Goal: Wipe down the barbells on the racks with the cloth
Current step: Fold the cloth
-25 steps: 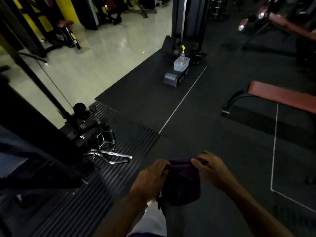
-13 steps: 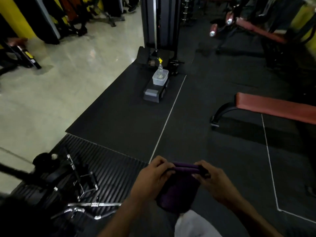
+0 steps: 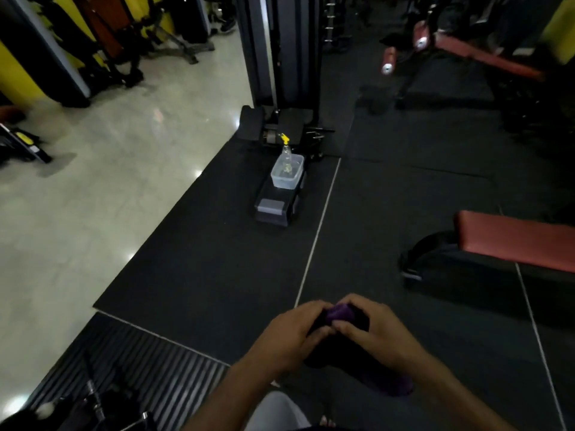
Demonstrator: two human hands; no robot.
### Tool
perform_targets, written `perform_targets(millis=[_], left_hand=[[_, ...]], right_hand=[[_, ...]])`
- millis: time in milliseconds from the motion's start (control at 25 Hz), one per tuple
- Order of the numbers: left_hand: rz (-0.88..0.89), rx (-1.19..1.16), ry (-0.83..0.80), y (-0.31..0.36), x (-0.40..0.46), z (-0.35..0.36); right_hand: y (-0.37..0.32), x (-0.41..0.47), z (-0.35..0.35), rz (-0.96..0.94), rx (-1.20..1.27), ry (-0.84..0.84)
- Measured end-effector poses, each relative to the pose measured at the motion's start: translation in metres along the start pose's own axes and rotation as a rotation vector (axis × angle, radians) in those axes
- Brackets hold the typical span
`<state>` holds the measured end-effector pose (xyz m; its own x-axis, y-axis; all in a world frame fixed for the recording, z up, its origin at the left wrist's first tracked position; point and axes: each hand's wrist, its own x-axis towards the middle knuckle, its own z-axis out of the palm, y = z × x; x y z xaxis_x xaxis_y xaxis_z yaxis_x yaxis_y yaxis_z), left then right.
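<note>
A dark purple cloth (image 3: 342, 314) is bunched between both hands low in the middle of the view. My left hand (image 3: 289, 337) grips its left side with curled fingers. My right hand (image 3: 373, 334) grips its right side, and a fold of the cloth hangs below that wrist. No barbell on a rack shows in this frame; metal cable handles (image 3: 93, 396) lie on the ribbed mat at the bottom left.
A clear plastic tub (image 3: 287, 172) with a spray bottle (image 3: 285, 147) stands on a cable machine's base ahead. A red bench (image 3: 513, 241) is at the right, more red benches (image 3: 485, 60) far right. Pale tiled floor (image 3: 93, 181) lies left of the black mat.
The view has swung right and forward, so the cable handles slid to the bottom left. My hands came together and bunched the cloth from a spread hold into a tight wad.
</note>
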<state>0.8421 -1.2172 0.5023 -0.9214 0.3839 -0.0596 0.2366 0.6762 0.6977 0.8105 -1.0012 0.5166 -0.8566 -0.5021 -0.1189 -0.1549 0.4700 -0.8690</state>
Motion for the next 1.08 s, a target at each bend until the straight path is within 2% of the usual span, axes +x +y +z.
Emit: perform_targets(millis=[120, 200, 400, 520, 680, 760, 880, 1000, 1080], left_hand=[[-0.139, -0.226, 0.21, -0.045, 0.067, -0.049], [-0.191, -0.307, 0.246, -0.082, 0.109, -0.085], [-0.212, -0.392, 0.138, -0.182, 0.205, -0.167], [-0.205, -0.287, 0.071, -0.231, 0.285, -0.215], [-0.232, -0.194, 0.024, -0.287, 0.388, -0.267], [-0.247, -0.131, -0.008, -0.327, 0.441, -0.286], [-0.27, -0.016, -0.011, -0.388, 0.519, -0.306], [-0.294, 0.024, 0.032, -0.44, 0.596, -0.321], [-0.331, 0.062, -0.01, -0.468, 0.647, -0.335]], right_hand=[[0.017, 0.092, -0.031, 0.084, 0.074, -0.207], [0.042, 0.155, -0.036, 0.127, 0.097, -0.294], [0.068, 0.305, -0.062, 0.203, 0.018, -0.158], [0.062, 0.393, -0.099, 0.175, -0.081, -0.182], [0.065, 0.498, -0.135, 0.231, -0.053, -0.128], [0.077, 0.557, -0.151, 0.252, -0.029, -0.16], [0.109, 0.653, -0.172, 0.308, -0.037, -0.258], [0.145, 0.748, -0.191, 0.312, -0.053, -0.171], [0.165, 0.809, -0.203, 0.308, -0.105, -0.177]])
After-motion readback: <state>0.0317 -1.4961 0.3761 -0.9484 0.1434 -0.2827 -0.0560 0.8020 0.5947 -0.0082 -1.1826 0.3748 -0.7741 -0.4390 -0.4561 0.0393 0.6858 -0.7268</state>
